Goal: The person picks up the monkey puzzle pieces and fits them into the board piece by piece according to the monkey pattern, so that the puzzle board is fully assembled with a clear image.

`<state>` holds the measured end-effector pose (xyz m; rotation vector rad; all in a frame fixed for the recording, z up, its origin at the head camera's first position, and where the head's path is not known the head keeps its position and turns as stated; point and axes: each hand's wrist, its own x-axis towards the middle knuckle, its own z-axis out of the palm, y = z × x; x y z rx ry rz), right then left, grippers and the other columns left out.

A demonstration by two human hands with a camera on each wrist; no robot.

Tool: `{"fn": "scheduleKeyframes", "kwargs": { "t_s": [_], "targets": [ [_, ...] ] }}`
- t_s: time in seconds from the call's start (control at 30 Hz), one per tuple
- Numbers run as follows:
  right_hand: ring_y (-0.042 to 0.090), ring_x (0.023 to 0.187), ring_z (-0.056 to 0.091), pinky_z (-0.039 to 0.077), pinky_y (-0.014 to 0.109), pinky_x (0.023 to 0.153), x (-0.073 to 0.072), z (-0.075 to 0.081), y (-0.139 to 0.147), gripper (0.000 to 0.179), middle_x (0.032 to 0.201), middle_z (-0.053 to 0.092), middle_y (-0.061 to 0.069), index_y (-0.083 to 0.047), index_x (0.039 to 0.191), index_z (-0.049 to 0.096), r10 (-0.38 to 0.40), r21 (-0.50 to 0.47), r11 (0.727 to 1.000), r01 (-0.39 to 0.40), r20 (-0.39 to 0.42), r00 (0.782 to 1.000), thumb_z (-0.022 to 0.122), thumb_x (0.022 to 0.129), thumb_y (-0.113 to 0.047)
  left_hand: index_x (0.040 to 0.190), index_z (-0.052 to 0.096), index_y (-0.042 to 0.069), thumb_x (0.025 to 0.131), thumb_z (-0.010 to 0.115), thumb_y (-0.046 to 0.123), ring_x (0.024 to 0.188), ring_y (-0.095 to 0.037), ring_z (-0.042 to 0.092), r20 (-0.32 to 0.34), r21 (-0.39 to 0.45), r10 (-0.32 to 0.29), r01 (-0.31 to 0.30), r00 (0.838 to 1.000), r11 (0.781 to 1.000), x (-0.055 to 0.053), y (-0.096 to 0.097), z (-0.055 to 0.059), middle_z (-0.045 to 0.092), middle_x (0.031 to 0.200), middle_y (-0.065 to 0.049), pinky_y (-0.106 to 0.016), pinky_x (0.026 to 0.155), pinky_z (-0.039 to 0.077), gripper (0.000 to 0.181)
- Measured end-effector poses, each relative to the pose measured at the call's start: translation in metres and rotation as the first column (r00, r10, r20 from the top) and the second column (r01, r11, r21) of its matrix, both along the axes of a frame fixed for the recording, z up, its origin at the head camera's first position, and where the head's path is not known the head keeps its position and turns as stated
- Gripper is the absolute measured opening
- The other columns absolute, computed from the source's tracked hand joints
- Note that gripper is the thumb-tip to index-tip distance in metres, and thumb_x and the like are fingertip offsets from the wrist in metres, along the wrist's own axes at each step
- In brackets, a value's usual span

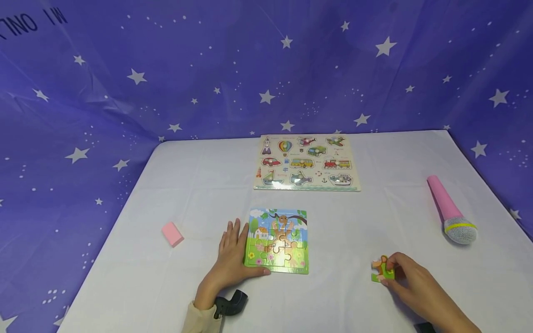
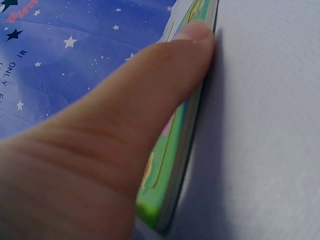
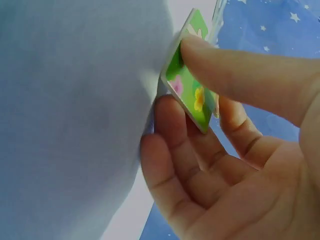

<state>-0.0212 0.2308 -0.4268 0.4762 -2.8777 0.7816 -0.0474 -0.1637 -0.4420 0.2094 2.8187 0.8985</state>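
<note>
My left hand [image 1: 231, 259] lies beside a square jigsaw puzzle [image 1: 277, 240]. Its straight fingers run along the puzzle's left edge and the thumb stretches over the bottom edge, as the left wrist view also shows. A treehouse-like meadow scene with an animal, crossed by jigsaw lines, covers the puzzle. To the right, my right hand [image 1: 416, 282] pinches a small puzzle piece [image 1: 381, 270] between thumb and fingers. In the right wrist view that puzzle piece [image 3: 187, 82] is green with a pink and a yellow flower, and the thumb presses across its face.
A vehicle peg puzzle board [image 1: 307, 163] lies at the back. A pink toy microphone [image 1: 451, 210] is at the far right, and a pink block [image 1: 172, 234] sits at the left. The white tabletop [image 1: 200, 185] meets a purple starry backdrop [image 1: 216, 69].
</note>
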Motion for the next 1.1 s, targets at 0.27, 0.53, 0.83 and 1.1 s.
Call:
{"fn": "scheduleKeyframes", "kwargs": {
  "t_s": [0.27,0.53,0.83,1.1],
  "targets": [
    [-0.007,0.065,0.042,0.04,0.014,0.053,0.001,-0.002,0.001,0.04,0.084,0.053,-0.014,-0.021,0.089,0.057,0.085,-0.142,0.986,-0.087,-0.02,0.996,0.077,0.06,0.0,0.145,0.014,0.003,0.058,0.076,0.056,0.14,-0.035,-0.011,0.006,0.009,-0.003,0.003,1.0,1.0,0.0,0.0,0.001,-0.003,0.153,-0.019,-0.054,0.111,0.0,0.119],
    [-0.004,0.066,0.045,0.036,0.012,0.054,-0.002,-0.002,-0.002,0.042,0.09,0.061,-0.01,-0.017,0.103,0.063,0.204,-0.263,0.944,-0.201,-0.016,0.979,0.073,0.067,0.002,0.145,0.015,0.003,0.058,0.076,0.056,0.14,-0.036,-0.009,-0.005,0.004,-0.004,0.004,1.0,1.0,0.0,0.0,0.0,-0.002,0.153,-0.019,-0.054,0.11,0.001,0.119],
    [0.0,0.073,0.049,0.039,0.014,0.059,-0.012,-0.002,-0.02,0.039,0.094,0.063,-0.003,-0.011,0.107,0.065,0.317,-0.381,0.875,-0.298,-0.014,0.948,0.069,0.071,0.005,0.145,0.015,0.003,0.058,0.075,0.057,0.14,-0.036,-0.01,0.002,-0.001,-0.003,0.003,1.0,1.0,0.0,0.0,0.001,-0.002,0.152,-0.019,-0.055,0.11,0.001,0.119],
    [0.0,0.098,0.057,0.048,0.019,0.071,-0.03,0.014,-0.059,0.037,0.106,0.067,-0.006,-0.022,0.106,0.065,0.36,-0.347,0.895,-0.28,0.191,0.913,0.062,0.08,0.003,0.145,0.014,0.003,0.058,0.076,0.057,0.14,-0.036,-0.009,-0.001,-0.005,-0.003,0.003,1.0,1.0,-0.001,0.0,-0.001,-0.003,0.152,-0.019,-0.054,0.11,0.001,0.119]
  ]
}}
